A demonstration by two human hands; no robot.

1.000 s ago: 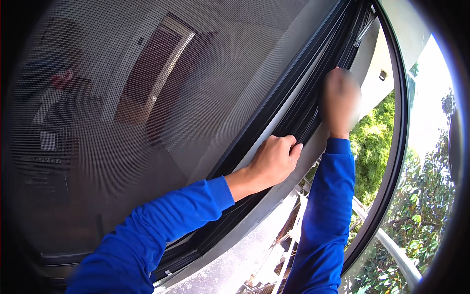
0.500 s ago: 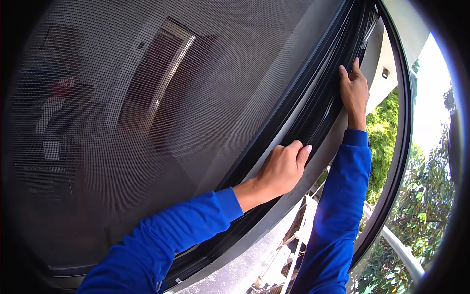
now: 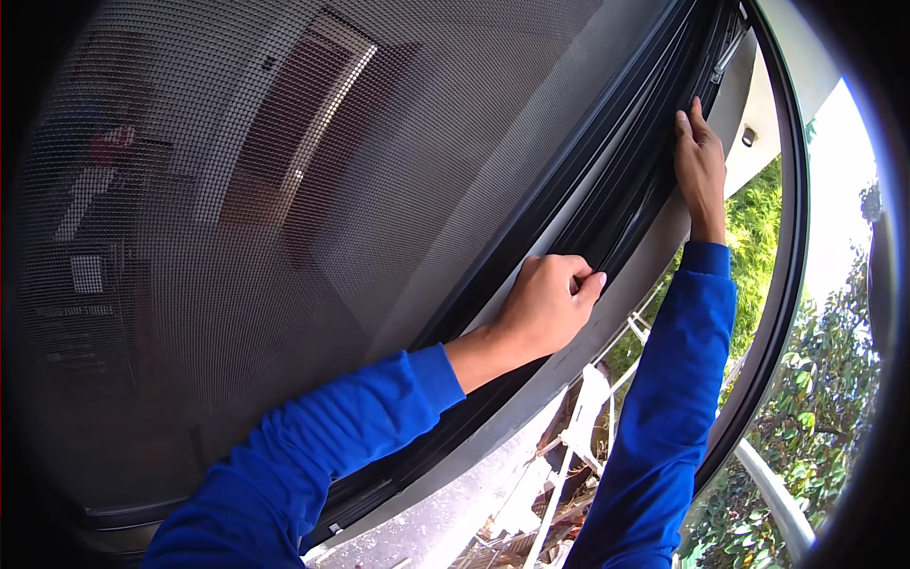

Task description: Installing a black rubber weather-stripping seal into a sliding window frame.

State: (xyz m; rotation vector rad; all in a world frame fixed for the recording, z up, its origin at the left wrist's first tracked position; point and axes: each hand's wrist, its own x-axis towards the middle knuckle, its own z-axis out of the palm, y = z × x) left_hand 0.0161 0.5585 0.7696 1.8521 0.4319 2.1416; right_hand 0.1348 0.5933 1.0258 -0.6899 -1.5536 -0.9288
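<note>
We face a large mesh window screen, its black frame edge running diagonally up to the right. Our left hand curls its grip closed on that edge, fingertips hooked over the black strip, apparently to steady it. Above it, our right hand lies flat along the same edge, fingers together and straight, pressing rather than clamping. Since half a second ago, the left hand has slid slightly up; the right stays high.

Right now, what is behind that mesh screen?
Through the mesh screen a dim room shows: a pale wall and a dark reddish door-like panel. Further left, only blurred dark shapes; the mesh hides their detail.
</note>
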